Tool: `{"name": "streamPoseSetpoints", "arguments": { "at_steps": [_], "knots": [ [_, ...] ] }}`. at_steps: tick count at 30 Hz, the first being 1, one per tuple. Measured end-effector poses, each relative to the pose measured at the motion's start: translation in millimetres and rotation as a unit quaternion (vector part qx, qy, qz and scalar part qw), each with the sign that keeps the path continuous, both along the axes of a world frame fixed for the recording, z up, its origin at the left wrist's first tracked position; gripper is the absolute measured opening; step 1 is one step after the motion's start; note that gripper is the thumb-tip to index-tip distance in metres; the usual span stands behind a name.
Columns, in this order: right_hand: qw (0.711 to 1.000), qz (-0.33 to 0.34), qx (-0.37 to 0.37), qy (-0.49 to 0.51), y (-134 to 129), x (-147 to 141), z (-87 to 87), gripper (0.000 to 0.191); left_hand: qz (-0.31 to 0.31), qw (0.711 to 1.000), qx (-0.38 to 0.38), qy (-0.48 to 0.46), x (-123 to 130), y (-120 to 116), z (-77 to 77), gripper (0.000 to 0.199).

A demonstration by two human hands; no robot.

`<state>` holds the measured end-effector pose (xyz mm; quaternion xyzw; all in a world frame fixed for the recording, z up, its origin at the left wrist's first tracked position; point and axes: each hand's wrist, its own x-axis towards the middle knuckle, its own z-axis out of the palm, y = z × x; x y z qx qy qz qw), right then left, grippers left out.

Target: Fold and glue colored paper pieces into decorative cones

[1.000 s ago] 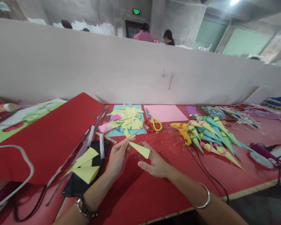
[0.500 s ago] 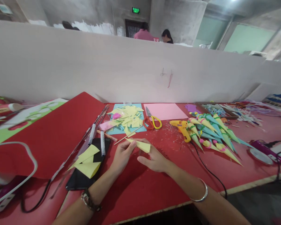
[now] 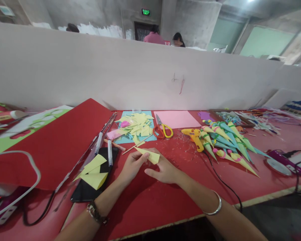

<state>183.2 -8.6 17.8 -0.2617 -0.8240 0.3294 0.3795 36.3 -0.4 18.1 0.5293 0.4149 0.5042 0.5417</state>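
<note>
A pale yellow paper cone [image 3: 152, 156], its tip toward the upper left, is pinched between the thumb and fingers of my left hand [image 3: 134, 167]. At the cone's wide end is my right hand [image 3: 165, 170], its fingers against the paper and partly hidden behind it. The right thumb stands apart from the paper. More yellow paper pieces [image 3: 94, 179], one of them curled, lie left of my hands on a black phone-like slab [image 3: 77, 194]. Just beyond my hands a thin wooden stick [image 3: 130, 149] rests on the red tabletop [image 3: 150, 204].
Yellow paper scraps [image 3: 139, 124] lie beside scissors [image 3: 163, 130] and a pink sheet [image 3: 177, 118]. To the right are a yellow glue gun [image 3: 194, 137], its black cord [image 3: 222, 177] and many finished cones [image 3: 228, 140]. Markers [image 3: 110, 154] and a red board [image 3: 65, 144] are leftward.
The paper cone has shifted slightly left and turned so that its wide end sits lower. Both hands have moved a little with it. The things on the table look unchanged.
</note>
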Motion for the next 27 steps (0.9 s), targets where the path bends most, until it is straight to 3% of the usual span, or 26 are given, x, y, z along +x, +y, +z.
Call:
{"name": "streamPoseSetpoints", "arguments": {
  "at_steps": [6,9,18,27],
  "knots": [
    [0.999,-0.01,0.004,-0.04,1,2,-6.4,0.05,-0.073,0.997,-0.007,0.008,2,-2,6.6,0.024],
    [0.999,-0.008,0.001,-0.051,1,1,-5.7,0.051,-0.081,0.996,-0.001,0.024,2,-1,7.0,0.025],
    [0.998,0.003,0.002,-0.057,1,4,-2.3,0.055,-0.042,0.996,-0.033,0.074,0,1,8.3,0.032],
    [0.999,0.017,-0.02,-0.046,0,5,-1.6,0.059,0.054,0.992,-0.054,0.098,-36,-8,46.1,0.05]
  ]
}}
